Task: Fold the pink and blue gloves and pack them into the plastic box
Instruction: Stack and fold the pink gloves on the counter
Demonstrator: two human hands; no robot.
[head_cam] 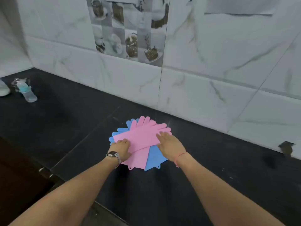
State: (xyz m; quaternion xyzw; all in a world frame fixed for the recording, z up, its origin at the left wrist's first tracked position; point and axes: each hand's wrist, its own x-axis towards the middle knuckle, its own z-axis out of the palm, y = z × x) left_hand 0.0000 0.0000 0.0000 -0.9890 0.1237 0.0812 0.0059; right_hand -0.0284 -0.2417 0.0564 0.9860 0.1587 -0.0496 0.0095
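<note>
The head view looks down on a dark stone counter (203,185) that runs along a marbled tile wall (211,70). Near the wall lies a fanned heap of rubber gloves: two pink gloves (141,136) cross on top, fingers pointing toward the wall, and the blue gloves (154,158) lie beneath them, with blue fingertips showing at the left and a blue cuff poking out at the near edge. The left hand (121,148), a watch (114,154) on its wrist, rests on the left end of the upper pink glove with its fingers curled at the edge; whether it pinches the glove or only presses on it I cannot tell. The right hand (170,145), a thin red thread (180,156) at its wrist, lies flat and spread open on the right side of the heap, holding nothing. Far off at the left end of the counter a clear water bottle (26,90) lies on its side. The plastic box is nowhere in view, so packing seems some way off, and no glove looks folded yet. The risk I see lies in the stacking: the gloves are overlapped and askew, so lifting or folding one pink glove could drag the ones below out of line. Smooth rubber also tends to spring open, so a fold released too soon may undo itself. With the box out of sight, a folded glove may have to be carried, and it could unfold on the way.
</note>
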